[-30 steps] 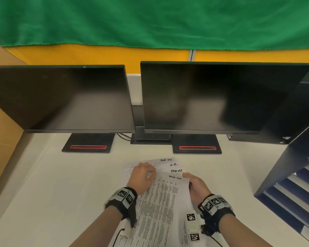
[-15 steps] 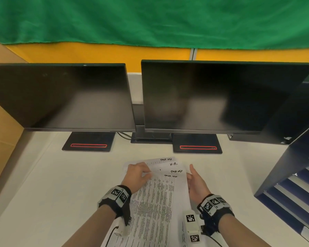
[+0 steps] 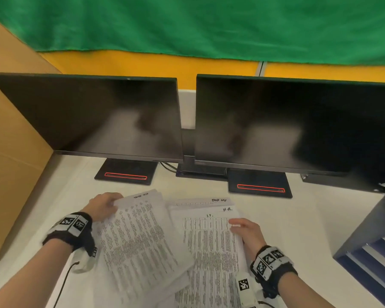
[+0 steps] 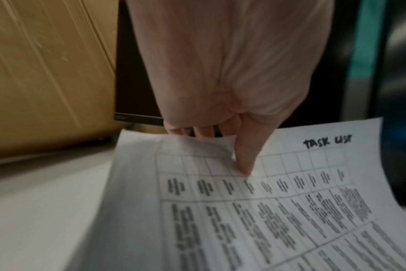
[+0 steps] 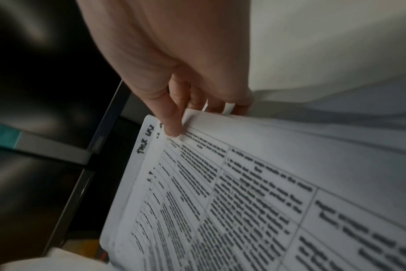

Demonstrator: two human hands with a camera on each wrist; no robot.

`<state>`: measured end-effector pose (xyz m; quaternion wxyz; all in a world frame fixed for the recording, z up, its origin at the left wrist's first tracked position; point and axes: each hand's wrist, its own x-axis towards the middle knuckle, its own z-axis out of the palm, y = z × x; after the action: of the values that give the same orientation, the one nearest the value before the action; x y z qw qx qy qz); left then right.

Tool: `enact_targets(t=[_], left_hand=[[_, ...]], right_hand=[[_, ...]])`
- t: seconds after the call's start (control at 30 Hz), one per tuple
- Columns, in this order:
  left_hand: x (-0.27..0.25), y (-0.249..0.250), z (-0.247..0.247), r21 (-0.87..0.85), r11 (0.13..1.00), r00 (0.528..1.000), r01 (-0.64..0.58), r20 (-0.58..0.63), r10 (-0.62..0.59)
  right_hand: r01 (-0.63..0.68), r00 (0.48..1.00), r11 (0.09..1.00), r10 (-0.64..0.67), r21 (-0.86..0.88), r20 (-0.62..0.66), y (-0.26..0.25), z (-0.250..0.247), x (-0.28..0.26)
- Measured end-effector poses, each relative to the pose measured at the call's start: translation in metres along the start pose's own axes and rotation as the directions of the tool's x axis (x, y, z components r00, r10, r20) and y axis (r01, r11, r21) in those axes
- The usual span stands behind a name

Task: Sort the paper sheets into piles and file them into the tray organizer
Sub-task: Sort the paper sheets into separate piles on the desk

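My left hand [image 3: 107,204] pinches the top left corner of a printed sheet bundle headed "TASK LIST" [image 3: 142,238], which lies tilted on the left. In the left wrist view the thumb [image 4: 245,155] presses on top of that sheet [image 4: 267,210] with fingers underneath. My right hand [image 3: 245,230] grips the right edge of a second paper stack [image 3: 209,247] lying beside it. The thumb [image 5: 172,124] lies on that stack's top sheet [image 5: 243,201] and the fingers curl behind its edge. The dark blue tray organizer [image 3: 369,236] stands at the right.
Two black monitors [image 3: 102,116] [image 3: 287,123] on stands fill the back of the white desk [image 3: 42,218]. A cardboard panel [image 3: 11,141] walls the left side. A cable [image 3: 65,278] runs from my left wrist.
The single overlapping stack has been split: my left hand drew the upper sheets away to the left, and my right hand moved right onto the remaining stack.
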<state>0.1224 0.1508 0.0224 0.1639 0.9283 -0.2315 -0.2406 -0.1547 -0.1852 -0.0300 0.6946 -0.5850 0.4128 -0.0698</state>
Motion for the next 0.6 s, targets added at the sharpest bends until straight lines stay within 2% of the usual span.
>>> enact_targets(t=[0.1, 0.17, 0.27, 0.4, 0.47, 0.5, 0.57, 0.6], left_hand=[[0.008, -0.031, 0.002, 0.277, 0.951, 0.989, 0.138, 0.005, -0.145], [0.013, -0.043, 0.007, 0.369, 0.906, 0.977, 0.207, -0.028, -0.211], [0.016, -0.045, 0.018, 0.358, 0.903, 0.971, 0.238, -0.084, -0.222], [0.015, -0.022, 0.033, 0.346, 0.885, 0.950, 0.312, -0.138, -0.281], [0.018, 0.001, 0.042, 0.356, 0.890, 0.951, 0.285, -0.219, -0.217], [0.019, 0.018, 0.048, 0.324, 0.920, 0.953, 0.219, -0.272, -0.131], [0.019, 0.061, 0.062, 0.230, 0.972, 0.927, -0.040, -0.354, 0.122], [0.018, 0.084, 0.070, 0.187, 0.966, 0.900, -0.180, -0.365, 0.239]], right_hand=[[0.096, 0.995, 0.978, -0.100, -0.185, -0.011, 0.004, 0.003, 0.002], [0.167, 0.982, 0.937, -0.185, -0.306, -0.030, 0.007, 0.005, 0.002], [0.186, 0.971, 0.903, -0.230, -0.388, -0.069, 0.011, 0.006, 0.002], [0.186, 0.967, 0.869, -0.244, -0.459, -0.070, 0.016, 0.002, 0.001], [0.185, 0.967, 0.834, -0.250, -0.519, -0.056, 0.018, 0.000, 0.002], [0.195, 0.965, 0.819, -0.259, -0.539, -0.044, 0.019, 0.000, 0.002], [0.228, 0.957, 0.794, -0.289, -0.564, -0.021, 0.019, 0.002, 0.002], [0.238, 0.954, 0.783, -0.300, -0.576, -0.014, 0.020, 0.003, 0.002]])
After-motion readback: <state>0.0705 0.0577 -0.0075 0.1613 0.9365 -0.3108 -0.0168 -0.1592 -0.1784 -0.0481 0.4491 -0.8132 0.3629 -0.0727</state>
